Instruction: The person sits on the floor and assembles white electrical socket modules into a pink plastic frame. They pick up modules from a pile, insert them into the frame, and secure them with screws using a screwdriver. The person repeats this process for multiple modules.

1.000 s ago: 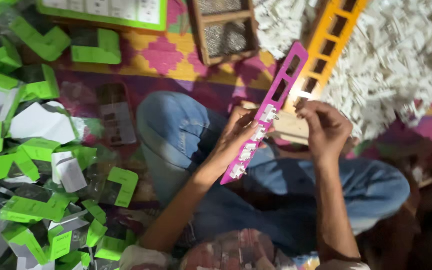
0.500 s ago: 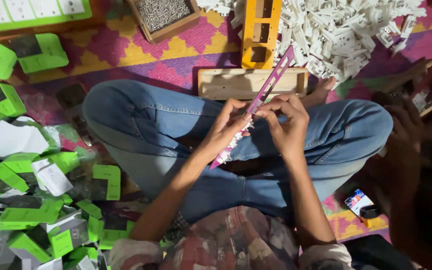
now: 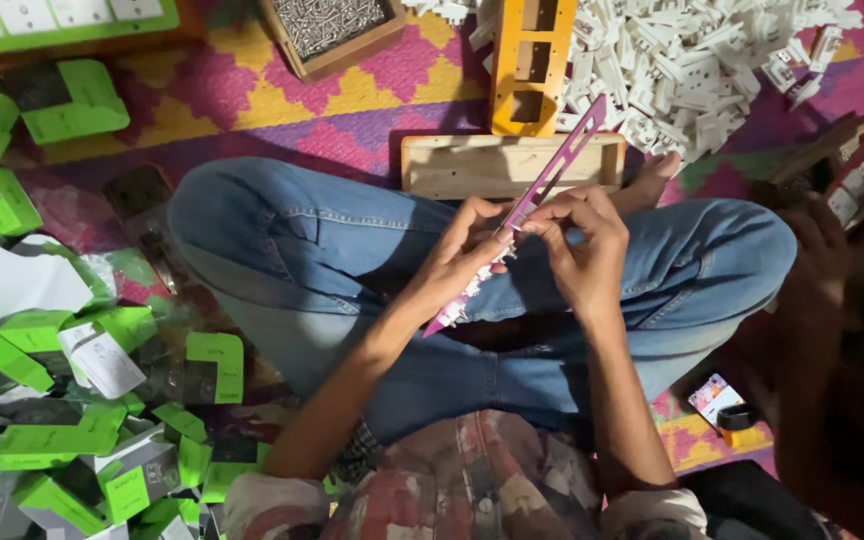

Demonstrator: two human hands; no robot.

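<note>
Between both hands' fingers, a purple strip stays pinched over the lap; left hand and right hand now sit lower than before. Beyond the fingertips lies a wooden block, with white parts heaped farther out.

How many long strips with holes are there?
2. A pink strip is held by the left hand and right hand. A yellow strip lies on the mat beside the white parts pile, which might hide more.
</note>
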